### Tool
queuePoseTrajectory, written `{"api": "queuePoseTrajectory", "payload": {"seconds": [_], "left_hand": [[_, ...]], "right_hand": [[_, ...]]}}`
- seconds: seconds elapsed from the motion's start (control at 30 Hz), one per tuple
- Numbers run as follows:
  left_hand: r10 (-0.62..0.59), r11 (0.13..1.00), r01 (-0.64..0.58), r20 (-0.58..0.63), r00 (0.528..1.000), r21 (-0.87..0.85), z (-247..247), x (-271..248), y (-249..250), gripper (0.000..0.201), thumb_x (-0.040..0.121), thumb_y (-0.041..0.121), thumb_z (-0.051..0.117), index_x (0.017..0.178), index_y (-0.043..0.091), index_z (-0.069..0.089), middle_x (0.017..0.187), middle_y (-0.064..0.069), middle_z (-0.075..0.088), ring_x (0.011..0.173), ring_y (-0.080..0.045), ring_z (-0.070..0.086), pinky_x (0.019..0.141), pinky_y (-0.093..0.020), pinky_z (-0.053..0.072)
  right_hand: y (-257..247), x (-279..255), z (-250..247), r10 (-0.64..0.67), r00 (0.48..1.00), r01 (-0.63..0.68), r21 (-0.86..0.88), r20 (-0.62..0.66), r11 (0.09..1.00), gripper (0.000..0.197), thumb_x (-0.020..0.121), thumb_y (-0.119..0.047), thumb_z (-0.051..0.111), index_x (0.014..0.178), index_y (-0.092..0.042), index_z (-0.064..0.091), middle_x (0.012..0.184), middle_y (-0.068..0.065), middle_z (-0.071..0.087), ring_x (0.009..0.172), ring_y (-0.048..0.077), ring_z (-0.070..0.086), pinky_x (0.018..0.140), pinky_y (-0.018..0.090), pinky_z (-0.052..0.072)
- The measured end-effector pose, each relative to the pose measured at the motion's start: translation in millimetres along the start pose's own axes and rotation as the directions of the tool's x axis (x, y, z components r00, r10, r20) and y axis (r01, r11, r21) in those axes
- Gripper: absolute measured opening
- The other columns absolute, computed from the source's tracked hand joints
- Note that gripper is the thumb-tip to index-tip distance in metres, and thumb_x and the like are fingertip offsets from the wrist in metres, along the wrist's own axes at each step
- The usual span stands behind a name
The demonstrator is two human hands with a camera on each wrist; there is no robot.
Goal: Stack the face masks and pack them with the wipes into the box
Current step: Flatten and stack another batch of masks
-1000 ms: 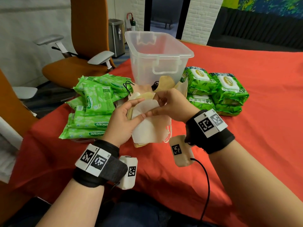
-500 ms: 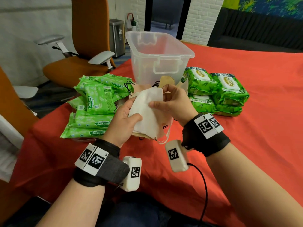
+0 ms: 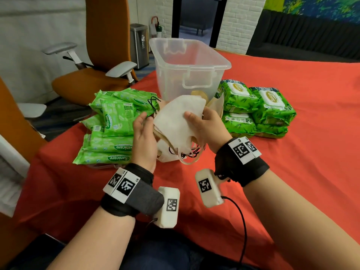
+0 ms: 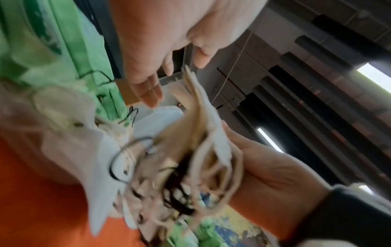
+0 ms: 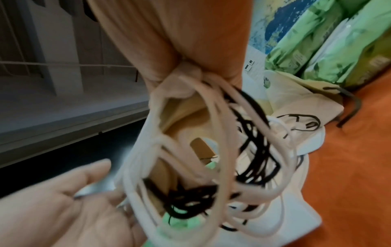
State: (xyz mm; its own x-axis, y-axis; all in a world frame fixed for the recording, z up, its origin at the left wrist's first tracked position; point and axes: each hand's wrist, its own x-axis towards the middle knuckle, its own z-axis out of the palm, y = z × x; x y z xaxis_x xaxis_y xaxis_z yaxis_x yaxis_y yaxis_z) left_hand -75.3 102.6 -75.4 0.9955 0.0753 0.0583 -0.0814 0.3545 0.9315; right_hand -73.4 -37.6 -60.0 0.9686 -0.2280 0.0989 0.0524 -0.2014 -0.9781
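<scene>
My table [image 3: 292, 152] is covered in a red-orange cloth. At twelve o'clock from me stands the clear plastic box [image 3: 187, 75], upright and open on top. At ten o'clock lies a loose heap of flat light-green wipe packs [image 3: 115, 133], overlapping each other. At two o'clock sit the thicker dark-green wipe packs [image 3: 257, 112], stacked two high, two side by side, just beside the box. Between the two piles, right at the box's near wall, loose face masks [image 3: 216, 105] in cream and tan rest on the cloth, ear loops tangled.
</scene>
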Motion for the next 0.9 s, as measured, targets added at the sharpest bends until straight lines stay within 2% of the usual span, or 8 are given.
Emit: {"api": "queuePoseTrajectory", "payload": {"seconds": [0.07,0.2,0.37,0.5,0.6,0.7,0.8,0.9], "left_hand": [[-0.044,0.999,0.044,0.023,0.999,-0.001,8.8,-1.8,-5.5,0.038,0.101,0.021,0.034,0.138,0.012,0.033,0.116,0.006,0.055,0.091,0.007,0.056,0.079,-0.009,0.043],[-0.069,0.994,0.067,0.013,0.998,0.084,13.5,-0.7,-10.9,0.045,0.094,0.022,0.051,0.135,0.02,0.034,0.136,-0.012,0.048,0.117,-0.021,0.052,0.104,-0.038,0.041],[0.016,0.996,-0.027,0.13,0.991,0.081,2.5,-1.2,-8.8,0.062,0.077,-0.018,0.057,0.113,0.031,0.043,0.127,-0.017,0.052,0.111,-0.027,0.057,0.094,-0.04,0.049],[-0.004,0.986,-0.056,0.369,0.929,0.154,-10.3,3.0,-5.0,0.061,0.068,-0.018,0.062,0.105,0.03,0.056,0.105,-0.001,0.062,0.09,-0.011,0.061,0.078,-0.027,0.053],[-0.091,0.972,-0.022,0.46,0.883,0.233,-13.9,3.2,1.2,0.049,0.072,-0.017,0.056,0.093,0.026,0.066,0.093,0.01,0.07,0.087,-0.006,0.064,0.074,-0.022,0.054],[-0.123,0.962,0.006,0.41,0.904,0.275,-16.5,6.3,1.2,0.044,0.08,-0.017,0.049,0.087,0.022,0.068,0.09,0.009,0.069,0.09,-0.011,0.062,0.082,-0.027,0.052],[-0.062,0.968,-0.021,0.316,0.947,0.25,-18.4,8.4,-2.1,0.032,0.081,-0.008,0.06,0.087,0.023,0.068,0.096,0.007,0.066,0.096,-0.007,0.06,0.091,-0.025,0.046],[0.019,0.981,-0.056,0.194,0.981,0.186,-19.1,10.2,-6.0,0.029,0.078,-0.006,0.066,0.084,0.023,0.066,0.091,0.011,0.065,0.081,0.01,0.06,0.078,-0.009,0.046]], "right_hand": [[5.3,1.6,7.5,-0.027,1.0,0.027,-0.044,0.012,0.999,0.037,0.088,-0.033,0.057,0.109,-0.002,0.056,0.105,0.017,0.066,0.09,0.028,0.064,0.08,0.047,0.055],[11.1,2.0,10.7,-0.021,0.996,0.03,-0.113,0.083,0.993,0.08,0.066,-0.059,0.061,0.121,-0.003,0.044,0.115,0.015,0.06,0.104,0.025,0.062,0.087,0.048,0.052],[1.7,-2.6,-6.8,-0.029,0.985,0.046,-0.097,0.171,0.994,0.057,0.077,-0.022,0.071,0.125,-0.002,0.047,0.115,0.019,0.063,0.104,0.03,0.063,0.088,0.049,0.052],[-2.6,-4.4,-16.7,-0.053,0.972,0.096,-0.183,0.229,0.978,0.062,0.066,-0.03,0.078,0.12,-0.009,0.055,0.109,0.015,0.067,0.096,0.027,0.067,0.082,0.05,0.055],[-1.6,-2.2,-23.2,0.031,0.951,0.018,-0.153,0.307,0.988,0.058,0.067,-0.011,0.081,0.118,-0.01,0.053,0.104,0.018,0.067,0.092,0.027,0.068,0.081,0.048,0.056],[-2.0,-4.3,-26.5,0.1,0.906,-0.017,-0.201,0.41,0.979,0.057,0.067,0.008,0.076,0.111,-0.018,0.05,0.097,0.008,0.064,0.085,0.019,0.064,0.08,0.035,0.055],[0.4,-5.5,-29.3,0.132,0.913,-0.033,-0.252,0.386,0.967,0.063,0.066,0.01,0.074,0.119,-0.016,0.051,0.098,0.015,0.06,0.084,0.022,0.059,0.081,0.038,0.052],[4.7,-2.1,-34.4,0.112,0.975,-0.104,-0.051,0.19,0.993,0.058,0.069,0.015,0.064,0.122,-0.004,0.052,0.083,0.013,0.057,0.062,0.016,0.057,0.057,0.022,0.048]]}}
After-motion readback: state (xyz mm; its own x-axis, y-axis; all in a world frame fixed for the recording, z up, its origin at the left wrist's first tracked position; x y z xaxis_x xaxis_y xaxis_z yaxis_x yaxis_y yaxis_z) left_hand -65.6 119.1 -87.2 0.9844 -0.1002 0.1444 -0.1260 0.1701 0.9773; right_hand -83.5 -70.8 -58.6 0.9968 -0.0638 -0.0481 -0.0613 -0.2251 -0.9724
